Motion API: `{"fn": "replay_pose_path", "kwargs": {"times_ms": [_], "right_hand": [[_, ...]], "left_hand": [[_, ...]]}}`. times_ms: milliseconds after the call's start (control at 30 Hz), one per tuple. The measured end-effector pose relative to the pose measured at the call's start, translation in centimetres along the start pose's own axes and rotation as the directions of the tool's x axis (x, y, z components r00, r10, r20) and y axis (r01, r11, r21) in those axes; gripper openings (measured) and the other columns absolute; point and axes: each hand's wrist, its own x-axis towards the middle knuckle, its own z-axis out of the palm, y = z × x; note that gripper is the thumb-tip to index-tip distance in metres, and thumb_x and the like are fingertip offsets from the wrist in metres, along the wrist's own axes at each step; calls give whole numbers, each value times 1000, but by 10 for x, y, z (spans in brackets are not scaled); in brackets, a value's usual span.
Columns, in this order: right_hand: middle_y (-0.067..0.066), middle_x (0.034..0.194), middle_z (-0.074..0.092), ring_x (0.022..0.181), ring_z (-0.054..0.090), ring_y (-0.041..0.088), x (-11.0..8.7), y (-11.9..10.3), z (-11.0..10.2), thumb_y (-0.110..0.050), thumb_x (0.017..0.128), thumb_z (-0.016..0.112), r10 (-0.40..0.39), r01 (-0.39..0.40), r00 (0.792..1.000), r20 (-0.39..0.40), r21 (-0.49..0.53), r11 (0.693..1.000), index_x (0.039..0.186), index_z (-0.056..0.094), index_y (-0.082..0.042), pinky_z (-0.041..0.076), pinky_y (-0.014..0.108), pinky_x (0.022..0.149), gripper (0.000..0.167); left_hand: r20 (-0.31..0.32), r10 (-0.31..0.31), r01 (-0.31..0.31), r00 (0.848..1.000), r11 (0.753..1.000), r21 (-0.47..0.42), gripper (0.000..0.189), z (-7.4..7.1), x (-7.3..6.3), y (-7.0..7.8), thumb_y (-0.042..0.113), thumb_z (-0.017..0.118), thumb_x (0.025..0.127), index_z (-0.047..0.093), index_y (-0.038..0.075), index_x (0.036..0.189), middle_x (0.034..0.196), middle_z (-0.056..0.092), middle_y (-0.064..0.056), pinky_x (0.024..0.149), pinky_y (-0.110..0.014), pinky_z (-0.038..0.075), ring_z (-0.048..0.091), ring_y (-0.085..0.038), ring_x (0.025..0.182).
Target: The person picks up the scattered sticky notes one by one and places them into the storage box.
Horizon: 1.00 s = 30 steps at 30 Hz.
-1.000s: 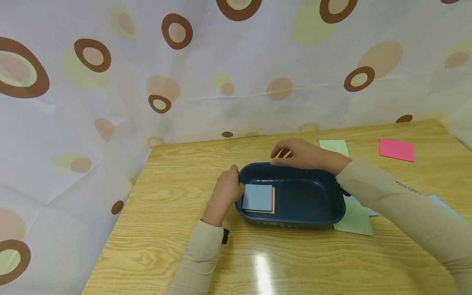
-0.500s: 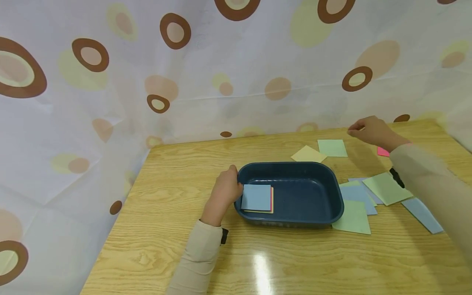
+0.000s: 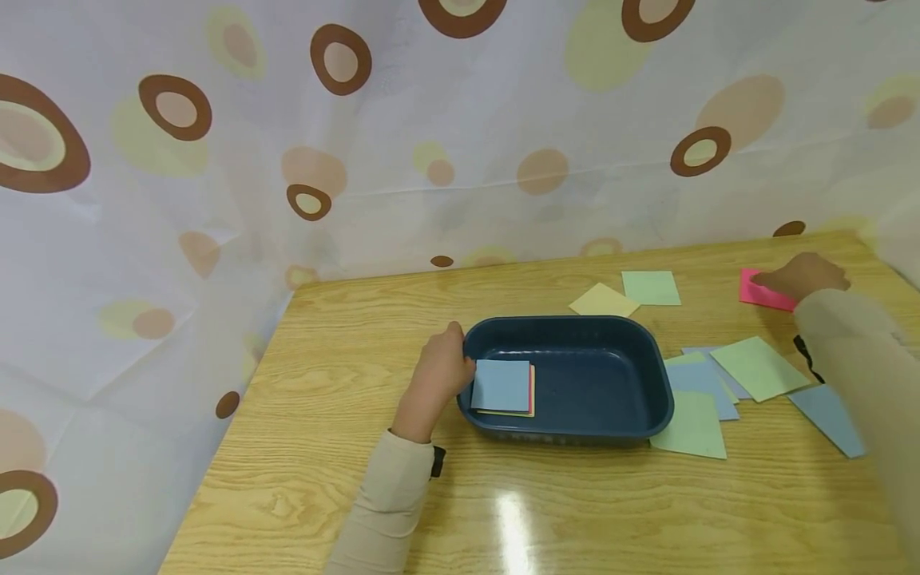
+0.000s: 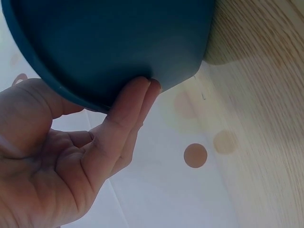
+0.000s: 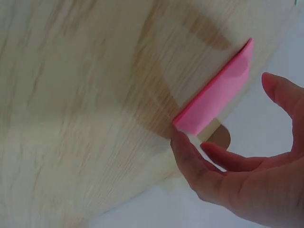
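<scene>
My left hand grips the left end wall of a dark blue plastic bin. In the left wrist view, the thumb and fingers pinch the bin's rim. Inside, at the bin's left end, lies a small stack of sticky notes, blue on top with pink and yellow edges below. At the far right, my right hand is over a pink sticky note. The right wrist view has one fingertip touching or almost touching a corner of the pink note, while the thumb stays apart from it.
Right of the bin, several green and blue notes lie loosely overlapped. A yellow note and a pale green note lie behind it. A patterned curtain hangs along the back of the wooden table.
My right hand has moved from the bin's back rim out to the right, over to the pink note. The left hand, the bin and the stack inside have stayed in place.
</scene>
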Motion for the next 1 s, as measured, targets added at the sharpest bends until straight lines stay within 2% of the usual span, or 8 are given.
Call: {"fn": "replay_pose_path", "kwargs": {"times_ms": [100, 267, 367, 433, 500, 633, 867, 1000], "right_hand": [[54, 131, 23, 115, 24, 69, 2, -3, 7, -67, 86, 45, 43, -42, 999, 30, -21, 999, 129, 23, 33, 26, 69, 97, 111], [52, 118, 38, 102, 35, 64, -1, -12, 13, -56, 87, 50, 72, -71, 997, 17, -70, 995, 119, 37, 32, 34, 64, 86, 95], [55, 111, 35, 100, 36, 62, -2, -14, 12, -46, 87, 51, 98, -96, 995, 27, -63, 993, 117, 37, 34, 34, 64, 83, 86], [56, 115, 32, 105, 33, 64, -2, -15, 11, -46, 87, 52, 128, -126, 991, 38, -56, 990, 121, 32, 34, 33, 63, 87, 89], [57, 121, 25, 110, 28, 66, -2, -14, 10, -52, 85, 53, 153, -152, 986, 64, -29, 988, 126, 23, 34, 30, 65, 91, 101], [57, 123, 21, 109, 25, 64, -3, -13, 10, -65, 80, 54, 192, -194, 977, 87, 8, 981, 128, 16, 33, 30, 63, 89, 116], [53, 113, 22, 95, 30, 55, -14, -21, 11, -54, 82, 58, 209, -210, 977, 32, 64, 976, 122, 13, 33, 38, 58, 78, 105], [54, 115, 18, 98, 28, 55, -16, -25, 9, -51, 83, 58, 222, -223, 975, 29, 72, 972, 125, 8, 33, 39, 58, 78, 107]], "left_hand": [[8, 3, -3, 1000, 1000, -10, 22, 1, 0, 0, -5, 59, 86, 52, -8, 107, 85, 60, -19, 50, -28, 43, 53, -22, 62], [9, 7, -7, 1000, 1000, -9, 22, 3, 0, 1, -4, 59, 86, 52, -8, 107, 87, 61, -20, 51, -28, 44, 53, -22, 63], [7, 5, -5, 1000, 1000, -3, 22, 3, -1, 1, -3, 60, 86, 52, -8, 106, 87, 61, -20, 51, -29, 45, 54, -22, 64], [8, 2, -2, 1000, 1000, 0, 21, 3, 0, 1, -3, 60, 87, 51, -7, 106, 87, 61, -20, 52, -30, 46, 54, -22, 64], [7, -1, 1, 1000, 1000, 1, 21, 2, -1, 1, -3, 59, 87, 51, -7, 105, 86, 60, -20, 52, -30, 46, 54, -22, 64], [9, -5, 5, 1000, 1000, -2, 20, 2, -1, 1, -3, 59, 87, 51, -7, 105, 85, 60, -19, 52, -30, 45, 54, -22, 64], [10, -11, 11, 1000, 1000, -5, 20, 3, -2, 1, -3, 60, 87, 51, -7, 104, 86, 60, -19, 52, -30, 46, 54, -22, 65], [-10, 7, -7, 1000, 1000, 7, 17, 4, -2, 0, -4, 58, 86, 52, -7, 101, 82, 59, -18, 51, -29, 44, 53, -22, 62]]}}
